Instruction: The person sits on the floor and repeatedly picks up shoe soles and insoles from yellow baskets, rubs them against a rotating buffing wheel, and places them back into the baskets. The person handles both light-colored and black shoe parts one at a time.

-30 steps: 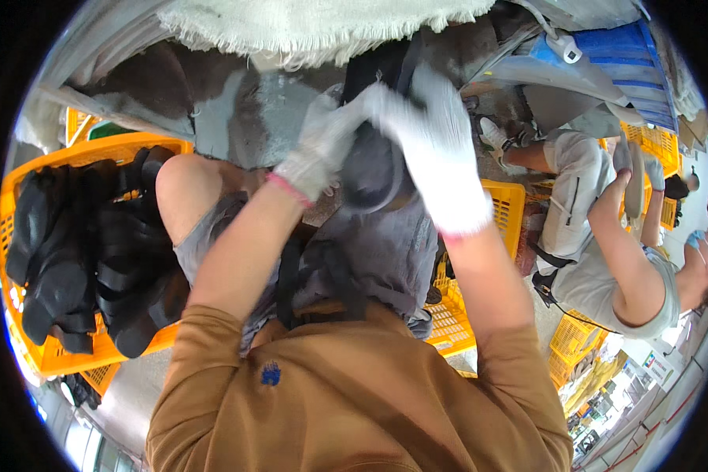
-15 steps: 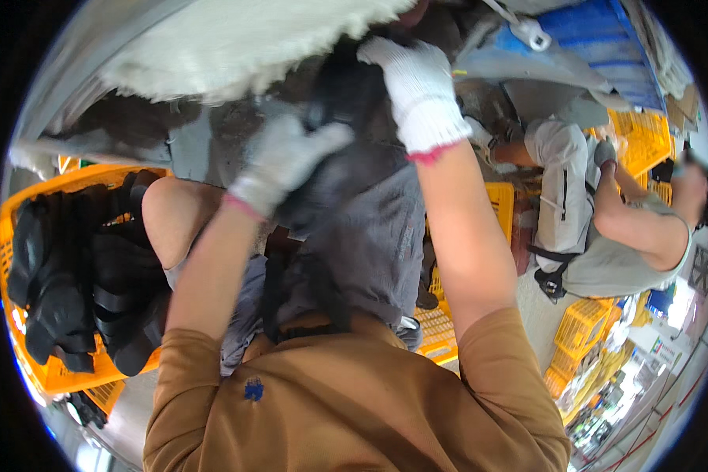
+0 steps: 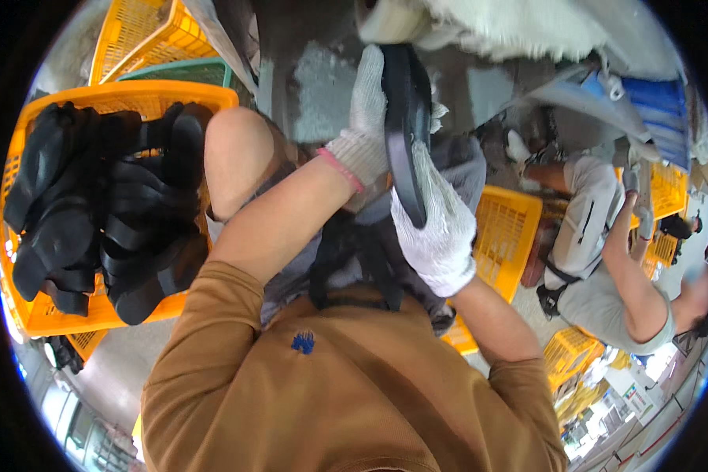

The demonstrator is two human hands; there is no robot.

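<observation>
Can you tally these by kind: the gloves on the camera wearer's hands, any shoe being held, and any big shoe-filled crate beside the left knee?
White gloves: 2, on left hand and right hand
Black shoe: 1
Big orange crate: 1
Total: 4

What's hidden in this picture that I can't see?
- Head view: some fingers of the left hand, hidden behind the black shoe.
- Head view: most of the bottom of the orange basket, covered by the pile of shoes.
- Head view: the rest of the white cloth, cut off by the top edge.
</observation>
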